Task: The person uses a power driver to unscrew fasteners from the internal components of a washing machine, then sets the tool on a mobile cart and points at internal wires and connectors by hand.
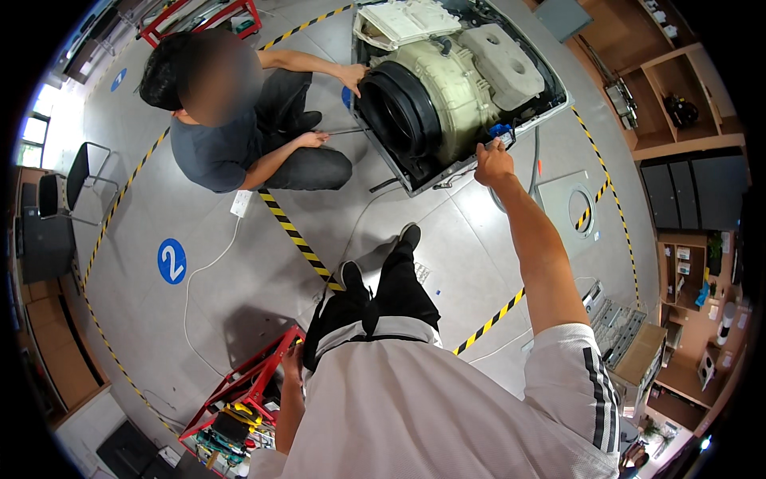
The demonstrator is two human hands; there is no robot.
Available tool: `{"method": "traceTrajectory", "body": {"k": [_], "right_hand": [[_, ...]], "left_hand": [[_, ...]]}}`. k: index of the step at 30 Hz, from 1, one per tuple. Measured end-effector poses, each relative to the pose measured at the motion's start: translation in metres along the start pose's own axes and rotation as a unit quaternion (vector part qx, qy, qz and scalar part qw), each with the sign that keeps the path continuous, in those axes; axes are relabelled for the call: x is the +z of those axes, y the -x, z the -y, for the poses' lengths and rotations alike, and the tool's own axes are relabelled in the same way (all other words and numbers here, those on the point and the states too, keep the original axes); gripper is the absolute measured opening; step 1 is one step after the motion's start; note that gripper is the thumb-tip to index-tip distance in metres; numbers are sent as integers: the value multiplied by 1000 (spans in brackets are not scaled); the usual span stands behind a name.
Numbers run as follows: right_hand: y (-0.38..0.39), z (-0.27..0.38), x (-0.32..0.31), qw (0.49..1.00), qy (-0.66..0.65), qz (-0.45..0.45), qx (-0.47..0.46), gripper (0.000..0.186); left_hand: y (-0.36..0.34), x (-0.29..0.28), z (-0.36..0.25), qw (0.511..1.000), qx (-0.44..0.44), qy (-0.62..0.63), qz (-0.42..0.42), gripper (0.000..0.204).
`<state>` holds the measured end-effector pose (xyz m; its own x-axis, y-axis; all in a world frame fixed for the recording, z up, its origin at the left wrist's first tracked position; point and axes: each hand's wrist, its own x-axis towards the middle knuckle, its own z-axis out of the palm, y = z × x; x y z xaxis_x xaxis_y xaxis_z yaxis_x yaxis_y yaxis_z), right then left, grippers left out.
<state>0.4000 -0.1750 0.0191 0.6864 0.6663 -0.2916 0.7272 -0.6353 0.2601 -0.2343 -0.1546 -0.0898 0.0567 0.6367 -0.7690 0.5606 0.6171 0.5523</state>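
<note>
An opened front-loading washing machine (558,102) has its pale plastic tub (456,94) exposed. A black rubber door seal (399,110) rings the tub's mouth, and a grey counterweight block (503,68) sits on the tub. My right arm reaches out to the machine's near right edge. There my right hand (495,165) is closed with its fingers at the frame, right by a small blue part (499,130); what it grips is too small to make out. My left hand (293,363) hangs low beside the red tool cart (259,382), its fingers mostly hidden.
A co-worker squats left of the machine, one hand (351,77) on its edge, the other (313,140) around a thin rod. A power strip (240,203) and cable lie on the floor. A panel with a round hole (568,209) lies at right, near a cardboard box (638,351).
</note>
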Motion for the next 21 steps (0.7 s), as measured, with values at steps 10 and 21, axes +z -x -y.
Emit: {"method": "traceTrajectory", "body": {"k": [10,21], "right_hand": [[-3,0,7,1000,-11,-28,-7,53],[2,2,-1,1000,9,11,3,52]], "left_hand": [[-23,-7,36,998,41,-43,1,37],[-20,-5,33,1000,22,-17,-1,35]]}}
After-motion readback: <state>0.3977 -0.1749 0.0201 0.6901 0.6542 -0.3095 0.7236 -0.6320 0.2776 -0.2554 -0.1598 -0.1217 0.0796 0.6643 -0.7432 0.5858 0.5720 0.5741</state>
